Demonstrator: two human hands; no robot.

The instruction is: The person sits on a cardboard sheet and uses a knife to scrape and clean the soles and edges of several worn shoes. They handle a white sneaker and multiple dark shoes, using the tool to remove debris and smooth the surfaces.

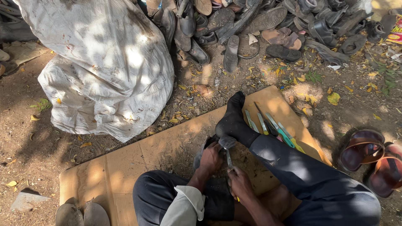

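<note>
I sit on a sheet of brown cardboard point(138, 163) with my socked foot point(233, 121) stretched out on it. My left hand point(210, 159) grips a dark worn shoe point(202, 149) pinned under that foot. My right hand point(239, 182) is closed on a thin metal blade tool point(229, 160) with a yellow handle end, its tip against the shoe beside the left hand.
Several hand tools with green and yellow handles point(274, 125) lie on the cardboard beyond my foot. A big white sack point(100, 62) stands at the left. A heap of old shoes point(268, 25) fills the top. Brown sandals point(372, 159) lie at the right, grey soles point(81, 214) bottom left.
</note>
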